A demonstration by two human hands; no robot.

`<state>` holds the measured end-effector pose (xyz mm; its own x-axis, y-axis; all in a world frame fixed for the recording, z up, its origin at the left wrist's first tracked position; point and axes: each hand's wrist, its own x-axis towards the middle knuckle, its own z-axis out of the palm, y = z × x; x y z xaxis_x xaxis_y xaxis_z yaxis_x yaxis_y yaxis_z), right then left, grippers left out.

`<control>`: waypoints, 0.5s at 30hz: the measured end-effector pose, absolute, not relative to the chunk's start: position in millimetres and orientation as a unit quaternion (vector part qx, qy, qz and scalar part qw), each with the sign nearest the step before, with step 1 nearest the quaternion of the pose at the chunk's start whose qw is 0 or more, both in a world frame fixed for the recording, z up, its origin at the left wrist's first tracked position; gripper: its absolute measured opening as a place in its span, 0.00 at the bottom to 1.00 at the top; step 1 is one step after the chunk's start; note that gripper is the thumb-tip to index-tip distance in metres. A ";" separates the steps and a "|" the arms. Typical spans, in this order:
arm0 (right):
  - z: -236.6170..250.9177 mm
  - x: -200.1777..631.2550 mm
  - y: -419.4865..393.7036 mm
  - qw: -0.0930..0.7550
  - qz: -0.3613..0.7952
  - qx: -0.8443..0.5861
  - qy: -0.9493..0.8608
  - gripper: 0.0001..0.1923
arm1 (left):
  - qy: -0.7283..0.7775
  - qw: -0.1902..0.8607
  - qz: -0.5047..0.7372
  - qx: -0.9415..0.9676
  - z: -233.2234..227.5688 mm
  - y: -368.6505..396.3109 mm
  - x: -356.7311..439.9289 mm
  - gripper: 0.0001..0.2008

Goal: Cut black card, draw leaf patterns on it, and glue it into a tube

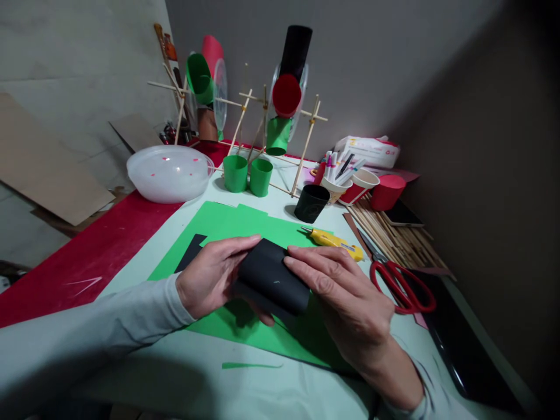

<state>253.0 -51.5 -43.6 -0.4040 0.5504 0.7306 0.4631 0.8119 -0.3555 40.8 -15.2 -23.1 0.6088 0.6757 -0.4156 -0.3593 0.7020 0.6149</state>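
A rolled black paper tube (273,277) is held between my two hands above a green paper sheet (219,224). My left hand (216,271) grips its left end, thumb on top and fingers underneath. My right hand (345,291) has its fingers pressed along the tube's upper right side; its thumb is hidden. A small light mark shows on the black surface. Just beyond the tube lies a yellow glue gun (335,242), and a black paper cup (311,204) stands behind that. Part of a black paper piece (191,254) shows beside my left hand.
Red-handled scissors (405,286) and bamboo sticks (406,239) lie to the right. Two green cups (236,174) and a translucent plastic bowl (170,175) stand further back. Behind them rises a stick frame (301,151) carrying discs and coloured tubes. Cups of markers (336,188) stand back right.
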 end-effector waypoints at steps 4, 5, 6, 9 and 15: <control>-43.2 255.1 -50.6 0.438 0.018 -0.289 -0.851 0.24 | 0.276 0.877 0.290 0.266 -22.9 -15.1 40.0 0.17; -42.5 255.6 -50.9 0.428 0.014 -0.286 -0.857 0.25 | 0.267 0.876 0.289 0.279 -23.1 -15.7 40.0 0.18; -41.5 256.1 -51.4 0.417 0.010 -0.282 -0.864 0.26 | 0.259 0.874 0.285 0.295 -23.3 -16.4 40.0 0.19; -36.7 256.2 -53.6 0.384 -0.003 -0.275 -0.881 0.26 | 0.238 0.874 0.259 0.335 -23.3 -18.3 39.2 0.19; -26.6 255.5 -56.7 0.370 -0.046 -0.262 -0.890 0.25 | 0.236 0.870 0.228 0.367 -22.4 -20.1 37.6 0.22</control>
<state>255.5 -56.7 -26.6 -0.5886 0.4330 0.6827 0.5010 0.8581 -0.1124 37.6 -20.1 -22.4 0.7844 0.5708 -0.2428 -0.2246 0.6262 0.7466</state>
